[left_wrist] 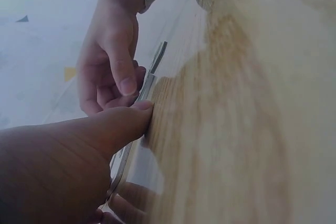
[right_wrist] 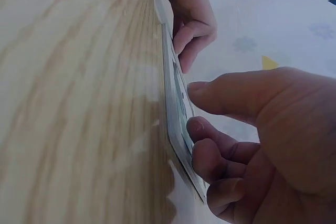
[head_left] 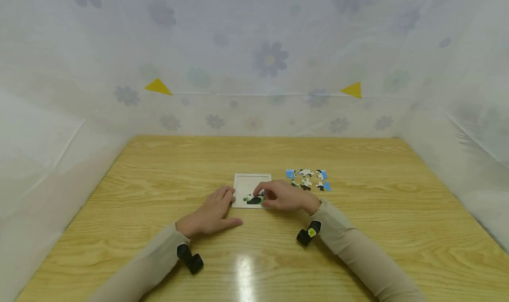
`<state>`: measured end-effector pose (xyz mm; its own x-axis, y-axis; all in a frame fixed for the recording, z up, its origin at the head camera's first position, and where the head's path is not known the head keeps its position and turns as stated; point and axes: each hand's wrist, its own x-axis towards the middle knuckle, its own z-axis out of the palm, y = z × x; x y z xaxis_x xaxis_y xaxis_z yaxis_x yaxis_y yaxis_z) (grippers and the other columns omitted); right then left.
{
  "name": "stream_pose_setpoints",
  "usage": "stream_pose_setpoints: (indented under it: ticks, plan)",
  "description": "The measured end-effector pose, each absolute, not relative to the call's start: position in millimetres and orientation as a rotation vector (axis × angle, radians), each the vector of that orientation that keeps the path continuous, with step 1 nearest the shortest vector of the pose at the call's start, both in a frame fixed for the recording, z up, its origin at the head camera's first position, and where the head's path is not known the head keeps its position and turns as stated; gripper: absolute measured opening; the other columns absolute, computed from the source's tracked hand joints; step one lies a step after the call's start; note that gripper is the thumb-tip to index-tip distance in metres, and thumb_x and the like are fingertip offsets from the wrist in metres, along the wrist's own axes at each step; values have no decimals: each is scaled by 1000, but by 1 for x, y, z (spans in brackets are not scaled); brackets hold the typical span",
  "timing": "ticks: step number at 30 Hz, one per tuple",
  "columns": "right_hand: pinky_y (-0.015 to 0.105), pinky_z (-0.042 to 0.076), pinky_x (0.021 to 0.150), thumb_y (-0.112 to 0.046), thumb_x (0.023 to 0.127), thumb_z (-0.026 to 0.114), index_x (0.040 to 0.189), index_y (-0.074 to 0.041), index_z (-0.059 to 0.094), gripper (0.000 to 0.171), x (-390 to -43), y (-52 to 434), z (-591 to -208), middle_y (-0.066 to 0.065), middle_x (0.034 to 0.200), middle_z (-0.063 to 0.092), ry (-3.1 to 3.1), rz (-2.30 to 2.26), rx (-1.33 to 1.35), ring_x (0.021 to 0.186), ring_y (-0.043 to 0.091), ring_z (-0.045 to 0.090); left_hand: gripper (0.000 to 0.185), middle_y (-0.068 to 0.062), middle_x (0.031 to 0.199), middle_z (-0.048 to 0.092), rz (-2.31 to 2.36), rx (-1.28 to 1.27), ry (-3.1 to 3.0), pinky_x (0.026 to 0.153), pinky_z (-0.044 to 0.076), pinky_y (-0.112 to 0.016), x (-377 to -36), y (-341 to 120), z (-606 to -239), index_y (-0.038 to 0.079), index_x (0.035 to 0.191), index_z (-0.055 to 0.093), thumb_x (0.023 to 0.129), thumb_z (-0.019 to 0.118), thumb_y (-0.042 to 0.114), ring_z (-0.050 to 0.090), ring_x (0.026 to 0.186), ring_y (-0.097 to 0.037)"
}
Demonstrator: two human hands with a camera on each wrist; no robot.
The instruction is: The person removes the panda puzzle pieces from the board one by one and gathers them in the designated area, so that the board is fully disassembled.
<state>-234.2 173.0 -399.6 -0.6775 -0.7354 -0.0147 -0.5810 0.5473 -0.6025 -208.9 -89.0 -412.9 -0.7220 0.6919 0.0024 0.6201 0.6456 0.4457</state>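
A white square puzzle tray (head_left: 251,182) lies flat on the wooden table (head_left: 159,173). A black, white and green puzzle piece (head_left: 253,200) sits at its near edge. My right hand (head_left: 261,193) reaches over the tray from the right, with its curled fingers and thumb pinching that piece. In the right wrist view the right hand (right_wrist: 192,109) meets the face of the tray (right_wrist: 176,93). My left hand (head_left: 223,202) lies on the table and touches the tray's left edge. In the left wrist view its thumb (left_wrist: 137,113) presses the rim of the tray (left_wrist: 157,59).
Several loose puzzle pieces (head_left: 308,179), blue, white and black, lie in a small cluster just right of the tray. Pale flowered sheets (head_left: 270,59) wall the table on three sides, with two yellow triangles (head_left: 158,87) on the back one.
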Motion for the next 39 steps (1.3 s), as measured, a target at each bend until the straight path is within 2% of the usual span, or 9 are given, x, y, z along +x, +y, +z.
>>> stream_pose_setpoints:
  ticks: [10, 13, 19, 28, 34, 39]
  plan:
    - [19, 39, 58, -14, 94, 62, 125, -11, 59, 31, -241, 160, -399, -7, 58, 45, 2487, -836, -1163, 49, 2, 37, 50, -18, 136, 35, 664, 1104, 2692, 103, 32, -54, -209, -91, -414, 2, 114, 46, 90, 64, 43, 36, 126, -36]
    - [19, 40, 57, -13, 92, 65, 124, -9, 59, 33, -243, 161, -399, -5, 59, 46, 2462, -847, -1170, 50, 2, 38, 51, -17, 136, 35, 660, 1119, 2686, 104, 32, -53, -211, -89, -415, 3, 115, 46, 90, 64, 44, 35, 127, -34]
    - [20, 43, 60, -13, 88, 70, 119, -6, 58, 34, -248, 162, -400, -4, 66, 53, 2464, -802, -1113, 55, 2, 45, 57, -17, 138, 34, 649, 1128, 2684, 106, 30, -53, -217, -84, -421, 1, 120, 47, 90, 62, 48, 33, 130, -34]
    - [18, 41, 60, -7, 81, 76, 106, -3, 62, 29, -262, 146, -397, -4, 66, 51, 2398, -768, -981, 55, 3, 43, 55, -21, 138, 37, 681, 1126, 2682, 107, 29, -55, -218, -91, -427, 0, 115, 49, 89, 64, 47, 34, 131, -38]
    - [16, 40, 58, -7, 81, 76, 103, -2, 62, 26, -270, 140, -399, -5, 66, 51, 2375, -763, -941, 55, 3, 43, 59, -19, 135, 37, 667, 1125, 2692, 103, 32, -55, -218, -94, -426, -1, 118, 48, 89, 63, 49, 36, 127, -35]
    - [16, 39, 57, -5, 79, 77, 99, -2, 61, 25, -276, 140, -398, -5, 63, 48, 2368, -800, -908, 54, 4, 42, 55, -21, 136, 37, 685, 1147, 2707, 104, 32, -56, -222, -94, -424, -1, 116, 48, 90, 64, 45, 36, 127, -37]
